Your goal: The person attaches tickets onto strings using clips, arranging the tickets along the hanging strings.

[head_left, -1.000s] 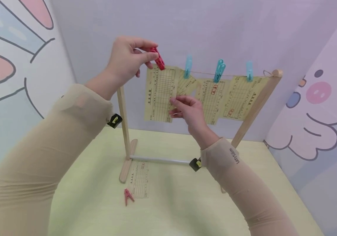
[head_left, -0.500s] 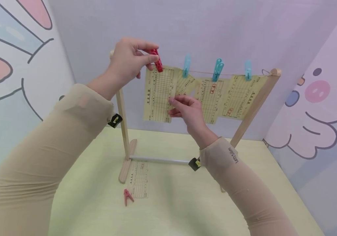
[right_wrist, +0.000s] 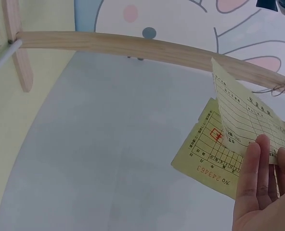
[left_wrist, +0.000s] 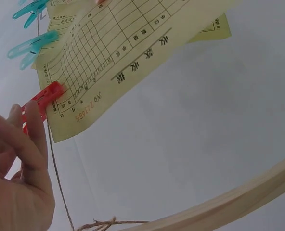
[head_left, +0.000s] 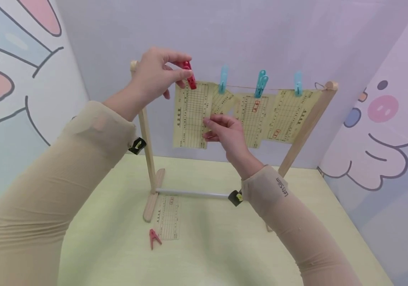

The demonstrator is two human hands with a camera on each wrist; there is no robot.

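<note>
My left hand [head_left: 154,75] pinches a red clothespin [head_left: 191,80] between thumb and fingers. In the left wrist view the tip of the clothespin [left_wrist: 51,92] is over the top edge of a yellowish receipt slip [left_wrist: 104,57], beside the string [left_wrist: 57,168]. That printed slip [head_left: 191,119] hangs flat below the string in the head view. Lower down, my right hand [head_left: 229,133] pinches the slip's right edge between thumb and fingertips, also visible in the right wrist view with the slip [right_wrist: 248,113]. Another slip [right_wrist: 200,156] hangs behind it there.
Blue clothespins [head_left: 261,84] hold several more slips [head_left: 252,123] along the string. Wooden posts [head_left: 305,131] carry the string, with a pale bar [head_left: 193,194] low between them. On the table [head_left: 207,254] lie another slip [head_left: 168,218] and a red clothespin [head_left: 154,239].
The red clothespin has turned slightly more upright in my left hand. My right hand keeps its pinch on the slip's edge. The head view has shifted a little.
</note>
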